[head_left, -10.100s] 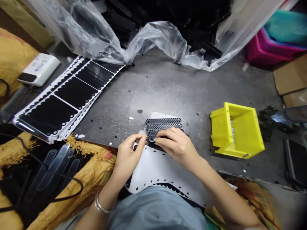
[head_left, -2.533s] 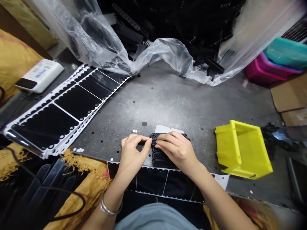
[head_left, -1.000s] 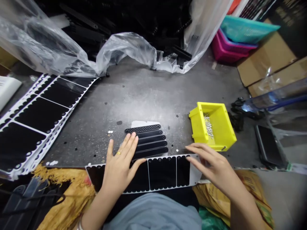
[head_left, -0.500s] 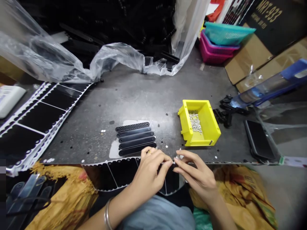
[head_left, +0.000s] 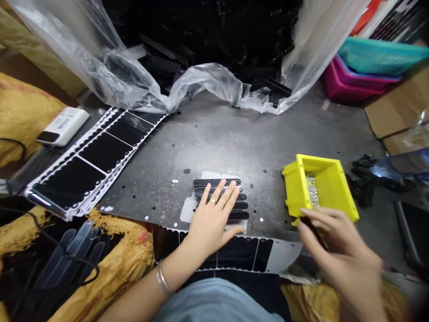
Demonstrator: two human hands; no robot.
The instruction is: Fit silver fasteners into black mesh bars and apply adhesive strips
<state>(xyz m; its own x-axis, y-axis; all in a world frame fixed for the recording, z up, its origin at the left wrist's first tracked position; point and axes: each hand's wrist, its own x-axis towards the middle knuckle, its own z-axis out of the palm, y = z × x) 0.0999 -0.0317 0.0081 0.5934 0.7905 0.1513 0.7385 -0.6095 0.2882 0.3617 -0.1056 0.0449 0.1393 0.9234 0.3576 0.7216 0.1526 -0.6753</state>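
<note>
My left hand lies spread over a row of black plastic strips on the table, its fingertips reaching the far, lattice-patterned strip. The hand hides the middle of the row. In front of the yellow bin is my right hand, thumb and fingers closed around a narrow dark piece; motion blurs it and its kind is unclear. Small shiny metal parts lie inside the bin. Across my lap hangs a sheet of black stickers on white backing.
A clear plastic bag of black parts stands at the back. Stacked sticker sheets lie at left by a white device. Baskets sit back right; a phone lies at right. A yellow sack is below the table edge.
My hands have parted: the left moved onto the black strips and spread out, the right moved over to the yellow bin's front. The whole view has shifted left.
</note>
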